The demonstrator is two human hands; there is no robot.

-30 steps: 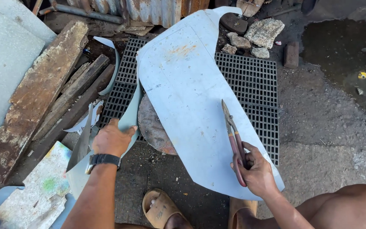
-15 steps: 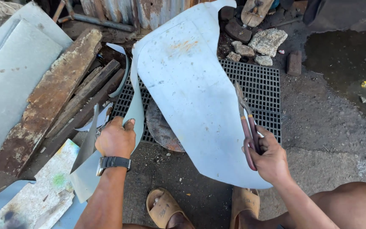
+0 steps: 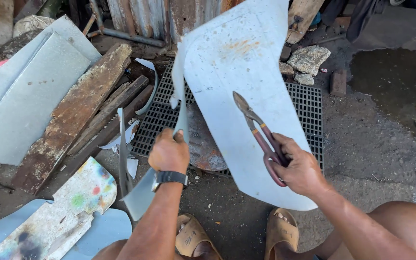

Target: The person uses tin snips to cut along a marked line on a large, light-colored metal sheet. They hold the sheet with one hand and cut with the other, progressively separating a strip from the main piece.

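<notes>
- At the far left of the frame a large pale metal sheet [image 3: 22, 101] leans flat, and beside it a rusty, weathered plank [image 3: 75, 113] runs diagonally from upper right to lower left.
- In the lower left corner lies a paint-spattered board [image 3: 58, 212] on top of a light blue sheet.
- Left of centre, the left forearm rises from the bottom edge, slightly tilted, with a dark wristwatch [image 3: 169, 177] on the wrist.
- The left hand [image 3: 169, 153] is closed into a fist, back of the hand toward the camera, gripping a narrow cut strip [image 3: 181, 108] of sheet metal; the strip runs up from the fist and also trails down past the wrist.
- In the centre and upper centre, the big light blue-grey metal sheet [image 3: 239, 72] stands tilted over a black metal grate [image 3: 162, 113] on the ground, with a rust patch near its top.
- Right of centre, the right arm comes in from the lower right corner, elbow bent, wrist angled toward the sheet.
- The right hand [image 3: 299, 166] is wrapped around the reddish handles of tin snips [image 3: 261, 132], whose blades point up-left and lie against the sheet's face.
- Below, two tan sandals [image 3: 280, 233] show at the bottom edge.
- In the upper right, pale stones [image 3: 309, 60] sit by the grate, with a wet dark patch of ground beyond.
</notes>
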